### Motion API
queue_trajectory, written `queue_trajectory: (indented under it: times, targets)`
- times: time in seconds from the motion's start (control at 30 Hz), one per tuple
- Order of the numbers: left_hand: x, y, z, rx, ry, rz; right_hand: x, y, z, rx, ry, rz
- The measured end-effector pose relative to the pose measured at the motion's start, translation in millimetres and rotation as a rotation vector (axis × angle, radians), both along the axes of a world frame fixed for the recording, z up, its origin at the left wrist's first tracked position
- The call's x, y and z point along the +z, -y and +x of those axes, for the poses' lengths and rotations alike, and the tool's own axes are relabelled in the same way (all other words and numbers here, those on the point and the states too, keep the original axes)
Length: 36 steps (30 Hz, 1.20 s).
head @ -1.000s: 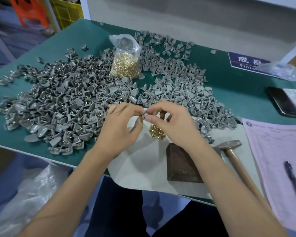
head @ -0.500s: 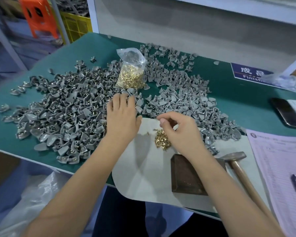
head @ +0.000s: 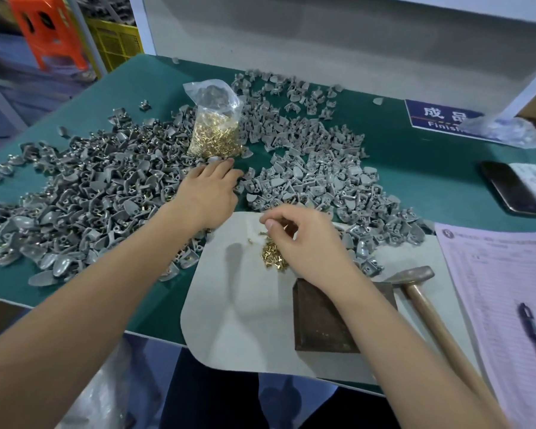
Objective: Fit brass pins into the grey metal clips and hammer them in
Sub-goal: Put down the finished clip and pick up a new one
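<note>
While my left hand (head: 209,193) lies flat-fingered on grey clips (head: 106,193) mid-worktop | right hand (head: 304,239) pinches a brass pin (head: 284,226) above the pin pile (head: 273,253) near the front edge | step: picking parts | next: seat pin in clip, likely.

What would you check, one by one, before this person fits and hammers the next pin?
1. Pin in right hand: ok, a brass pin shows between the fingertips.
2. Clip in left hand: not ok, fingers lie flat on the grey clips.
3. Loose pin pile within reach: ok.
4. Metal block bare: ok.
5. Hammer close by: ok, lying beside the block.
</note>
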State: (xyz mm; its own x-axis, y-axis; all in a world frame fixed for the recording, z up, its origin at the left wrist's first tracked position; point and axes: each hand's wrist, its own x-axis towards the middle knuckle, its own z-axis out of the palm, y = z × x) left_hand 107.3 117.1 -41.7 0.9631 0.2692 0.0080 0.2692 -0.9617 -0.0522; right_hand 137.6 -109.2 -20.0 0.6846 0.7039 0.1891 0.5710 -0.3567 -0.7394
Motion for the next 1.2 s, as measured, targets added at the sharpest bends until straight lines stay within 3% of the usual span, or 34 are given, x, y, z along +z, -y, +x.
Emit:
queue_trajectory:
  times: [0.5, 1.1, 1.2]
  targets:
    - [-9, -8, -12, 0.133, 0.123, 0.073, -2, 3, 2, 0.008, -0.034, -0.062]
    - [-5, -60, -33, 0.102, 0.170, 0.008, -8, 0, 6, 0.013, -0.052, -0.055]
    - [2, -57, -34, 0.112, 0.165, 0.080, -9, -2, 6, 0.015, -0.036, -0.066]
